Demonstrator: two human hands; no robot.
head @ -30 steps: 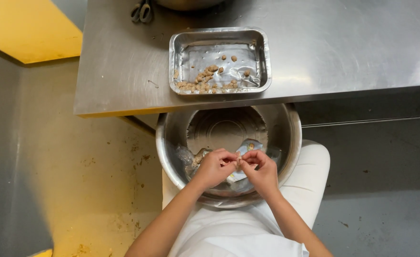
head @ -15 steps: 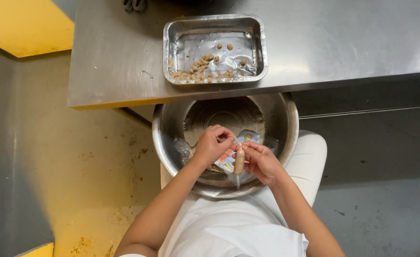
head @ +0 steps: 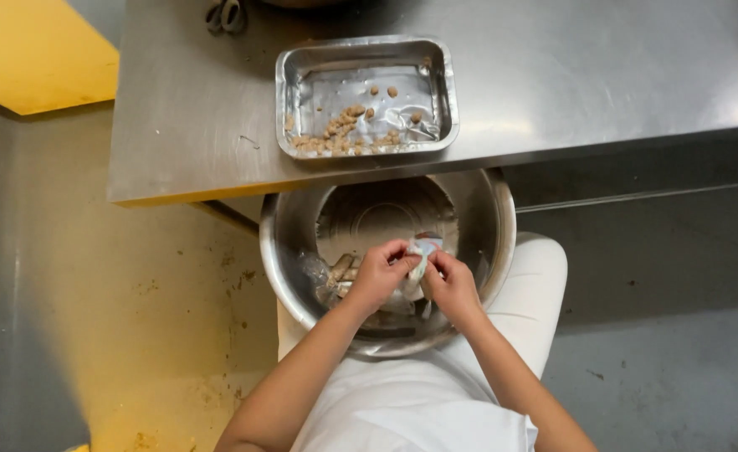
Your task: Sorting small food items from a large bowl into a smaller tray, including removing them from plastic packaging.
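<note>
My left hand (head: 378,274) and my right hand (head: 449,283) meet over a large round steel bowl (head: 290,224) that rests on my lap. Both pinch a small pale wrapper (head: 422,254) with a dark bit at its top; what is inside is hidden by my fingers. Several crumpled clear wrappers (head: 327,271) lie in the bowl under my left hand. Beyond the bowl, on the steel table (head: 603,67), stands a rectangular metal tray (head: 448,79) holding several small brown pieces (head: 341,134) along its near side.
A pair of scissors (head: 226,14) lies at the table's far edge, left of the tray. The table's front edge overhangs the bowl's far rim. A yellow surface (head: 26,50) is at the upper left, with stained floor (head: 160,335) to my left.
The brownish piece that showed between my hands half a second ago is no longer visible; my hands have closed together on the pale wrapper. The view shifted slightly.
</note>
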